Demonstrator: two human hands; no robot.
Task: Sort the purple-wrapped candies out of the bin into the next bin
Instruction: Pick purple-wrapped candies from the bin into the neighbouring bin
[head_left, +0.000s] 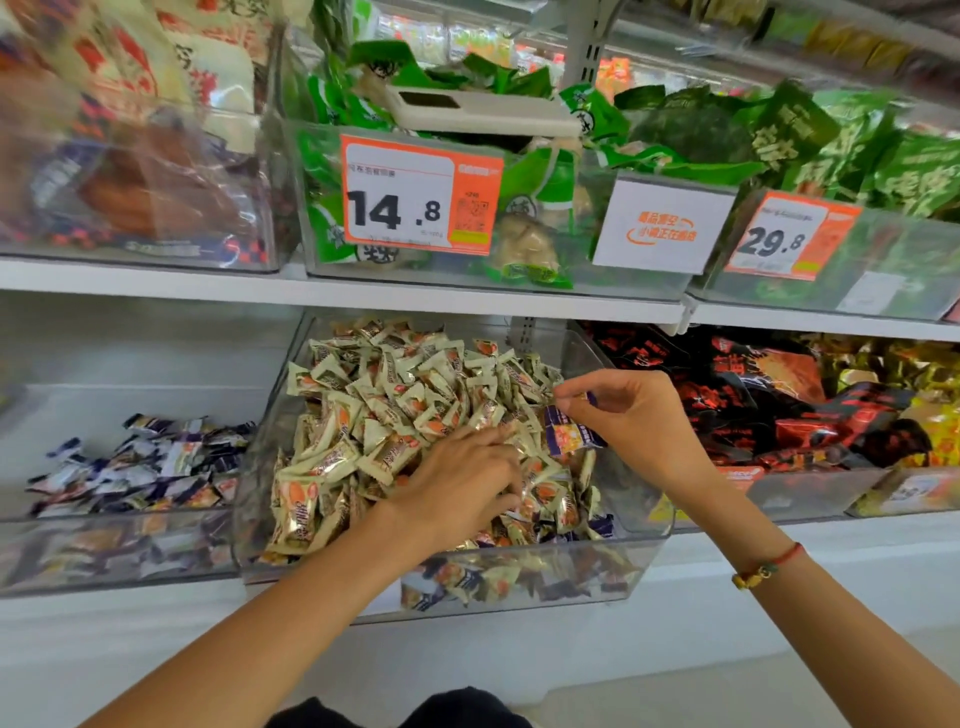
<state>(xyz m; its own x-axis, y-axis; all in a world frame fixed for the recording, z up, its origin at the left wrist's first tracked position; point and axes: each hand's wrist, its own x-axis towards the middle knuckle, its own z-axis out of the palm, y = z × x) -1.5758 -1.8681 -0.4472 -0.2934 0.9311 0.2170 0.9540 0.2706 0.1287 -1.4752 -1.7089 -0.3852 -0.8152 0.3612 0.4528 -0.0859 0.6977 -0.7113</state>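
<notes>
A clear plastic bin in the middle of the lower shelf is heaped with cream-wrapped candies; a few purple-wrapped ones show near its front. My right hand pinches purple-wrapped candies above the right side of the heap. My left hand lies palm down on the pile with its fingers dug in among the wrappers; whether it grips anything is hidden. The clear bin to the left holds a loose layer of purple-wrapped candies.
A bin of red and black snack packs stands to the right. The upper shelf carries bins of green packets with price tags 14.8 and 29.8. A white phone lies on the green packets.
</notes>
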